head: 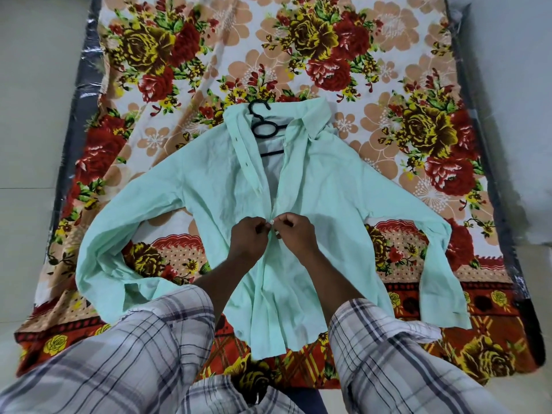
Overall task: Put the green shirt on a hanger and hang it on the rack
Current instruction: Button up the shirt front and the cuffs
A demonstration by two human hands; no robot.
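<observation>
1. Two hands meet at mid-chest in the head view; the left hand [249,234] pinches one front edge of the shirt [322,189], the right hand [295,233] pinches the facing edge at a small white button [272,222]; fingers curled on both.
2. Shirt lies front-up on the bed [328,55], sleeves spread; hanger [264,127] sits inside the collar, hook poking out above; upper front open.
3. Cloth looks thin, light, soft and creased; it would likely sag and slide if lifted by the fabric; better taken by the hanger's hook; rack not in view.
</observation>
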